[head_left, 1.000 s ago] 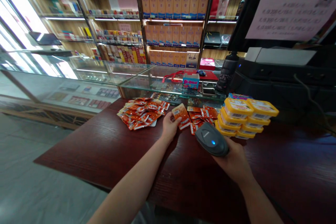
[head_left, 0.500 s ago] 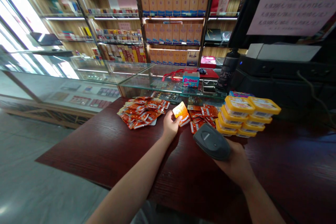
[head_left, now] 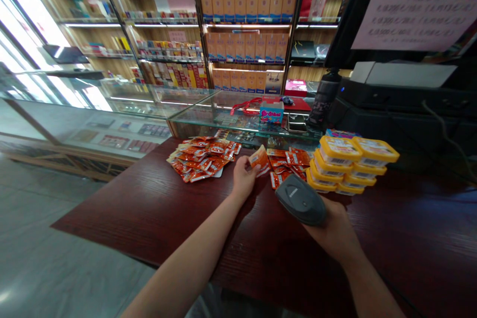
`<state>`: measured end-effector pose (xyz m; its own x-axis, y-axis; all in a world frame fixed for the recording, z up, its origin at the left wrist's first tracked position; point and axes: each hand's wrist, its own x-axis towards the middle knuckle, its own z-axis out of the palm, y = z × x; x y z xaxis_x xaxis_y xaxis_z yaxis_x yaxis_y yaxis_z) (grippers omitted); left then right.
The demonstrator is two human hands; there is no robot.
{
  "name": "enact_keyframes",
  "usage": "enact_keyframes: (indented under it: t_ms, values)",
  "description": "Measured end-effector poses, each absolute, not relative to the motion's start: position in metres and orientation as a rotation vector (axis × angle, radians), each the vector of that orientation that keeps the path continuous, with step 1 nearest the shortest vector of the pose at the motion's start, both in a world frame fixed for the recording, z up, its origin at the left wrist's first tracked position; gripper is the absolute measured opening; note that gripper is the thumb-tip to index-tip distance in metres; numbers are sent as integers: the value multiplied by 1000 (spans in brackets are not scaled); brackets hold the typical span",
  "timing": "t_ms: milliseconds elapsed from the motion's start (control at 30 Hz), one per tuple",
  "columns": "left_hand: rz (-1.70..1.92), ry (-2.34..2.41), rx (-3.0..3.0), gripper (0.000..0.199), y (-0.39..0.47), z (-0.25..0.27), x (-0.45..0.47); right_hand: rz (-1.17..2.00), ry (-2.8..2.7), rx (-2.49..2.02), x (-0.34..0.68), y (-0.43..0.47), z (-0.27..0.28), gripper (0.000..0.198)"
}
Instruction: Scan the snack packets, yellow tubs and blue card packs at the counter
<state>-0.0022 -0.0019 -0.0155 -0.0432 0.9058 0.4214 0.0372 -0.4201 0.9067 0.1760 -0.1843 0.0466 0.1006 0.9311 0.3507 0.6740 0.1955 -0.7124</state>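
Between thumb and fingers, my left hand (head_left: 245, 177) pinches an orange snack packet (head_left: 260, 161) above the table, its face tilted up. My right hand (head_left: 337, 228) is wrapped round a dark grey barcode scanner (head_left: 301, 200), whose head points toward that packet; the scanner's handle is mostly hidden. To the left lies a heap of similar orange packets (head_left: 203, 158). A smaller pile of packets (head_left: 286, 160) sits just beyond the scanner, touching or close to several stacked yellow plastic tubs (head_left: 341, 151) on the right.
The dark red wooden table (head_left: 179, 223) meets a glass display case (head_left: 223, 114) at the back. On the glass stand a blue and pink box (head_left: 271, 113) and a phone (head_left: 297, 122). A monitor with a paper sign (head_left: 413, 7) rises at the right, above black equipment (head_left: 406, 102).
The bright glow on the packet in my left hand has gone, and the packet looks darker. My left hand has shifted very slightly; the right hand holds the scanner in nearly the same place.
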Motion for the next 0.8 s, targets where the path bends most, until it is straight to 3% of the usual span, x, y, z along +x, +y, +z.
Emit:
enact_keyframes:
  t_ms: [300,500,800]
  values:
    - [1616,1003,1526,14,-7,-10,-2,229,-1669,-1686,181,-180,35,31]
    - [1663,1031,1413,18,-7,1,-7,93,-1694,-1781,180,-178,30,21]
    - [1775,1285,973,19,36,48,-67,35,-1708,-1840,175,-178,31,26]
